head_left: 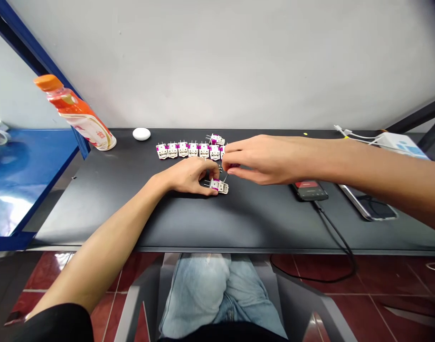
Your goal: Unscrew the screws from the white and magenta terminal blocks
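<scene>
A row of several small white-and-magenta plug parts (187, 150) lies on the black table (139, 209), with one more part (216, 139) just behind it. My left hand (189, 176) rests on the table, fingers pinched on a plug part (219, 186) with metal pins. My right hand (265, 159) reaches in from the right, its fingers pinched on a magenta-and-white part (232, 166) at the row's right end, just above the left hand's piece.
An orange-capped drink bottle (77, 114) leans at the table's back left, beside a white oval object (141, 134). A phone (309, 190) with a black cable, a second phone (367, 205) and a white charger with cables (395, 140) lie on the right. A blue shelf (21, 180) stands left.
</scene>
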### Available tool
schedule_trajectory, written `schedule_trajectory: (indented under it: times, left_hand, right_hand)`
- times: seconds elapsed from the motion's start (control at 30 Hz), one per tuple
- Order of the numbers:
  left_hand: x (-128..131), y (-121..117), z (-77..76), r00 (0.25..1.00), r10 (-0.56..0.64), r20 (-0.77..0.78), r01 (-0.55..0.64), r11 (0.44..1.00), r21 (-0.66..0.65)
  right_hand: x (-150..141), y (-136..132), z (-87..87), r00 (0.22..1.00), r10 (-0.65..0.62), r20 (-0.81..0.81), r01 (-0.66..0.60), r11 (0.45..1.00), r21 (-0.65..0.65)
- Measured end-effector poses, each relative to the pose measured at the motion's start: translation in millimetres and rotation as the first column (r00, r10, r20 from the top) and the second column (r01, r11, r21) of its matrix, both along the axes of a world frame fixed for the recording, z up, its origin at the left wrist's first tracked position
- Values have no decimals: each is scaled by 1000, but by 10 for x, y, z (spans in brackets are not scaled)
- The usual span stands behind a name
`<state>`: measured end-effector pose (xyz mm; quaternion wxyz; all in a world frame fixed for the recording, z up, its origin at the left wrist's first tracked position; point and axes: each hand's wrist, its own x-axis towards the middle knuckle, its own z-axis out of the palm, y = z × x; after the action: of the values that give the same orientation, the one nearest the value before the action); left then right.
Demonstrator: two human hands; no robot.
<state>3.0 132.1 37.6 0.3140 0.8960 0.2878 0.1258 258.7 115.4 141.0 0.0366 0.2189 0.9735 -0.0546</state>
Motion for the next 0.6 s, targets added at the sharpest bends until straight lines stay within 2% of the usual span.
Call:
schedule_trajectory:
  times: [0.17,0.33,0.6]
  left_hand:
    - [1,-7,28,1000,5,-15,-5,1000,-9]
    - [3,-6,31,1000,4,-26,-4,1000,-4]
    - [3,-10,27,1000,0,-6,0,1000,-16]
  right_hand:
    - [-34,-19,-39,997,-65,45,62,995,76]
    - [-48,-19,-75,1000,-16,20,14,994,106]
    - [-32,-13,-34,999,25,-36,-21,993,114]
